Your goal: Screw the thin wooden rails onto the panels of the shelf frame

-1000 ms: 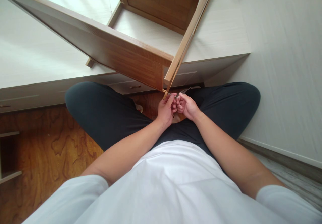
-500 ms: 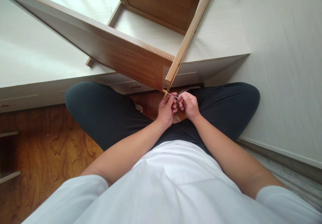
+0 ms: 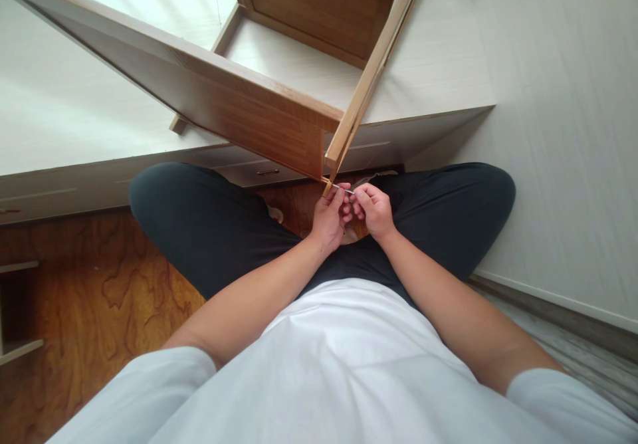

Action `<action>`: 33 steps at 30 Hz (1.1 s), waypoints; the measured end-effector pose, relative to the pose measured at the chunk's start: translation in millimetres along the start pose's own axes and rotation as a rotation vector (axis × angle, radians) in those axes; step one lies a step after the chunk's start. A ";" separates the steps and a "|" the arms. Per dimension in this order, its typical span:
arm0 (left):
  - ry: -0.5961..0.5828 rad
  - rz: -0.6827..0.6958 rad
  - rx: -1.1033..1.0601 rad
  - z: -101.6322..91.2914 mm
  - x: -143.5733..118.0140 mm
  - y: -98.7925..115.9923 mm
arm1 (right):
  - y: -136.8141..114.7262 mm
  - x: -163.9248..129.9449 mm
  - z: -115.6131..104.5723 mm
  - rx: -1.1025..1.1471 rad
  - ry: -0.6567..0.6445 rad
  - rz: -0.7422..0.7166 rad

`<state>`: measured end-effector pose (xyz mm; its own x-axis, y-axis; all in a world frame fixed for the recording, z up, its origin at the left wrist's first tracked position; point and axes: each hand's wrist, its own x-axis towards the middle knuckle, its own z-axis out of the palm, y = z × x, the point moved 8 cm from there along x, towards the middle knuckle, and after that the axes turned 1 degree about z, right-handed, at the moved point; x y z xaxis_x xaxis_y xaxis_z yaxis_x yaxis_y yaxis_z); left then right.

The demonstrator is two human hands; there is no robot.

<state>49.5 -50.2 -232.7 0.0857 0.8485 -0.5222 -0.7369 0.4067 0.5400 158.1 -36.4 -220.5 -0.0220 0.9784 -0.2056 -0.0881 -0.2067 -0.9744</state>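
I sit cross-legged in dark trousers. A wooden frame piece leans toward me: a wide brown panel (image 3: pixel 239 115) meets a thin light wooden strip (image 3: pixel 371 75) at a corner just above my hands. A thin metal rod-like tool (image 3: pixel 343 189) pokes into that corner. My left hand (image 3: pixel 329 218) and my right hand (image 3: pixel 373 210) are both pinched on the tool, fingers touching each other, right at the corner joint. What the tool's tip meets is hidden by the wood.
A white platform with low drawers (image 3: pixel 64 191) runs across behind the frame. A white wall (image 3: pixel 563 165) stands on the right. Brown wood-grain floor (image 3: pixel 100 298) lies on the left, with a drawer edge (image 3: pixel 17 347) at far left.
My right hand has shifted slightly on the tool, fingers regripping; the frame and left hand stay almost still.
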 end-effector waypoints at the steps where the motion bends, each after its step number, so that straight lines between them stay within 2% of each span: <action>1: -0.004 -0.002 -0.005 0.4 0.1 -0.1 | -0.5 -0.1 0.2 0.007 -0.001 -0.003; 11: 0.045 -0.043 0.011 -2.8 0.0 -2.8 | 0.5 -0.7 0.4 0.005 0.019 0.050; 22: 0.043 -0.057 -0.030 0.0 -1.5 -2.3 | 0.2 3.7 2.7 0.081 0.010 0.047; 28: 0.065 -0.050 -0.021 -2.3 -1.6 -1.8 | 7.2 5.0 4.1 0.097 -0.002 0.111; 33: 0.070 -0.039 -0.004 -3.3 -0.9 -1.2 | 14.6 8.3 8.7 0.235 -0.051 0.215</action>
<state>48.1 -52.6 -235.1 0.0672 0.8060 -0.5881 -0.7368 0.4375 0.5155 148.0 -31.3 -235.6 -0.1140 0.9121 -0.3937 -0.3038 -0.4093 -0.8603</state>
